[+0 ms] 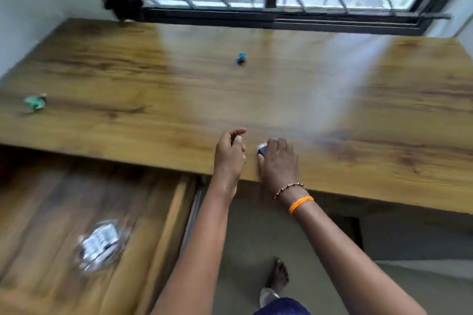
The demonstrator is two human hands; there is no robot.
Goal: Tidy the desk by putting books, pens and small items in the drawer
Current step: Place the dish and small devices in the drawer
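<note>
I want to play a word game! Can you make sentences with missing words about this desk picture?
1. The desk stands under a ____.
2. The drawer is pulled ____.
3. The right hand covers a small dark thing near the desk's ____ edge.
4. The wristband on the right wrist is ____.

Missing words: window; open; front; orange

Dark small item (262, 150) at desk (153, 79) front edge.
</note>
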